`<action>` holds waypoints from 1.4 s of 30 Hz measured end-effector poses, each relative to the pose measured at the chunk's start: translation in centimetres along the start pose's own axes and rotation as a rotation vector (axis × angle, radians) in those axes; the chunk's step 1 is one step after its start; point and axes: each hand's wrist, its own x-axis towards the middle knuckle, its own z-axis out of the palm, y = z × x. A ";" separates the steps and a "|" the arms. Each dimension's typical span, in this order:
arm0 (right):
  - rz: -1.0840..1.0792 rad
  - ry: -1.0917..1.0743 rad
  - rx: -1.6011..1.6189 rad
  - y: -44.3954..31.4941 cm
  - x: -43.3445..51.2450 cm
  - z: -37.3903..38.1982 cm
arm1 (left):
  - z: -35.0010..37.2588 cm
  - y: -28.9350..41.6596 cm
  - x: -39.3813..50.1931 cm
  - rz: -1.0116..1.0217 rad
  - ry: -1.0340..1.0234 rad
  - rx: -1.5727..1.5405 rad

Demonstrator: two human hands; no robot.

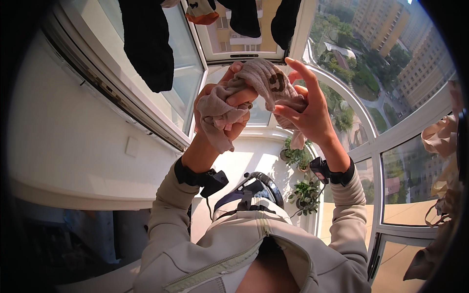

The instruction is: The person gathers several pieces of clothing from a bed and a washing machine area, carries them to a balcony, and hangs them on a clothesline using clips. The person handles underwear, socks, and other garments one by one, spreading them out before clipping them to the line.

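Observation:
A crumpled light pink knitted fabric piece [256,78], with a dark mark on one part, is held up between my two hands before the window. My left hand [229,106] is closed around its bunched end, and some folds hang below the palm. My right hand [311,106] grips the other side between thumb and fingers, with the index finger raised off the cloth. Whether it is one piece or more I cannot tell. Above my hands hang several dark socks [148,47] and a sock with an orange toe [202,17].
An open window sash [179,69] stands at the left, beside a pale wall [91,139]. Curved windows run along the right, with garments [439,135] hanging at the far right. Potted plants [306,194] stand on the floor below. A rounded bag-like item [262,185] lies near my body.

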 end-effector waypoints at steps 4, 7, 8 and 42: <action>-0.128 0.005 0.284 0.0 1.3 -1.6 | 0.6 0.6 -0.6 -0.211 0.008 0.196; 0.055 -0.020 0.572 -0.4 1.7 -4.0 | 1.1 1.0 -1.7 -0.409 0.223 0.484; 0.127 0.000 0.621 -0.6 2.0 -4.9 | 0.9 0.9 -2.0 -0.482 0.299 0.505; 0.712 -0.474 -0.291 -17.5 -3.9 -18.2 | 10.2 6.2 -3.1 -0.795 0.187 1.449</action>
